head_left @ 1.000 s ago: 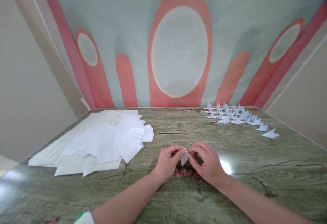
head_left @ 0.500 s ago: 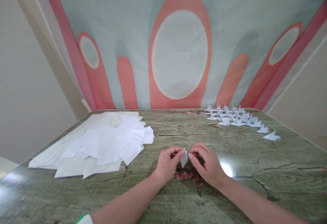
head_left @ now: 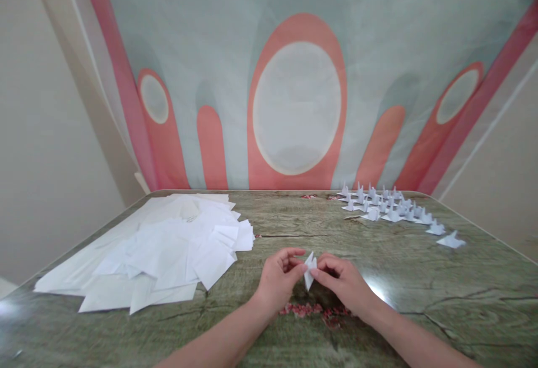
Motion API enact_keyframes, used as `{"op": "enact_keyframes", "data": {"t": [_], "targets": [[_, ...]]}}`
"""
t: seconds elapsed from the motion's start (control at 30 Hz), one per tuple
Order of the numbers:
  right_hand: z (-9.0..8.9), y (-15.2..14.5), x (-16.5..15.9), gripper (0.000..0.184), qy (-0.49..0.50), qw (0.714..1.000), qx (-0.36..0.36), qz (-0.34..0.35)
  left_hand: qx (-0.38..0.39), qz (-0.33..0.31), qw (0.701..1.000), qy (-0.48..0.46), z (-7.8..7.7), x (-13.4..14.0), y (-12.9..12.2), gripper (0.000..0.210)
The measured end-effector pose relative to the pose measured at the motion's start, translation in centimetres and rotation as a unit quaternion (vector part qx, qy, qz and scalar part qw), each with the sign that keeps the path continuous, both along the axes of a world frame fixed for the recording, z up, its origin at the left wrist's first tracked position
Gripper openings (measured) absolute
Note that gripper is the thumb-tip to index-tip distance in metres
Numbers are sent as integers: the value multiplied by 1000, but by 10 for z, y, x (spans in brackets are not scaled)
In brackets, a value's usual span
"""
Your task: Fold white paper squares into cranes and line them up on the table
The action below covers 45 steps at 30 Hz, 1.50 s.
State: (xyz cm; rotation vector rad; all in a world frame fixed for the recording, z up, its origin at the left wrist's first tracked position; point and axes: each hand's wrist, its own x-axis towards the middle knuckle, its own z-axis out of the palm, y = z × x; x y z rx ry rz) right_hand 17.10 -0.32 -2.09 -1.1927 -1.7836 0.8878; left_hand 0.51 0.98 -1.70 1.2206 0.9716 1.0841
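A small white folded paper crane [head_left: 310, 276] is held upright between my two hands, just above the table near its middle. My left hand [head_left: 281, 276] pinches its left side between thumb and fingers. On the other side, my right hand [head_left: 341, 278] grips it with the thumb and bent fingers. The crane's narrow points stick up between the fingertips, and its lower tip hangs down. Parts of its sides are hidden by my fingers.
A wide, loose pile of white paper sheets [head_left: 163, 245] covers the left of the wood-patterned table [head_left: 294, 217]. Several finished white paper cranes [head_left: 392, 215] stand in rows at the back right, with one crane [head_left: 451, 240] nearest me. A patterned backdrop [head_left: 227, 32] rises behind.
My fingers have shifted on the crane, and more of its body shows between them. The view has tilted up a little, so the table sits lower.
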Motion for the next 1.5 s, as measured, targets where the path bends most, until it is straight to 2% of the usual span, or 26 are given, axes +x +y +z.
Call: {"op": "enact_keyframes", "data": {"t": [0.1, 0.17, 0.23, 0.3, 0.37, 0.47, 0.57, 0.67, 0.83, 0.9, 0.93, 1.0, 1.07, 1.13, 1.23, 1.33, 1.5], "targets": [[2, 8, 2, 27, 16, 998, -52, 11, -14, -2, 1000, -7, 0, 1, 8, 30], [4, 17, 4, 27, 4, 998, -58, 15, -15, -2, 1000, -3, -2, 1, 15, 30], [4, 28, 7, 27, -41, 999, -26, 16, 16, -2, 999, 37, -3, 0, 22, 29], [1, 38, 11, 26, -90, 996, 23, 14, 94, -1, 987, 129, -3, -3, 26, 27], [-3, 45, 14, 24, -131, 989, 68, 9, 199, -9, 951, 236, -1, -8, 27, 27], [-12, 49, 17, 19, -165, 981, 100, -6, 318, -63, 890, 322, 4, -13, 26, 26], [-19, 49, 17, 17, -170, 979, 110, -25, 368, -100, 842, 382, 6, -13, 25, 28], [-22, 48, 17, 16, -171, 977, 127, -34, 381, -114, 819, 413, 4, -11, 25, 26], [-17, 47, 24, 11, -176, 973, 149, -33, 369, -110, 828, 406, 1, -10, 27, 23], [-12, 47, 30, 5, -179, 970, 162, -5, 361, -108, 838, 396, 0, -10, 27, 24], [-9, 47, 32, 10, -188, 966, 172, 28, 357, -108, 841, 391, 0, -10, 27, 25], [-4, 46, 37, 15, -225, 945, 218, 97, 352, -106, 845, 387, 0, -11, 28, 25], [0, 46, 39, 16, -269, 915, 272, 132, 351, -102, 847, 386, 0, -11, 28, 25], [2, 45, 37, 17, -298, 891, 314, 139, 351, -99, 848, 385, -1, -11, 28, 25], [1, 44, 33, 18, -309, 878, 340, 137, 347, -99, 851, 381, -4, -12, 28, 27], [-3, 45, 31, 17, -293, 888, 330, 126, 337, -99, 855, 382, -6, -13, 30, 28], [-9, 46, 31, 14, -219, 944, 225, 96, 332, -92, 858, 381, -3, -13, 29, 28]]}}
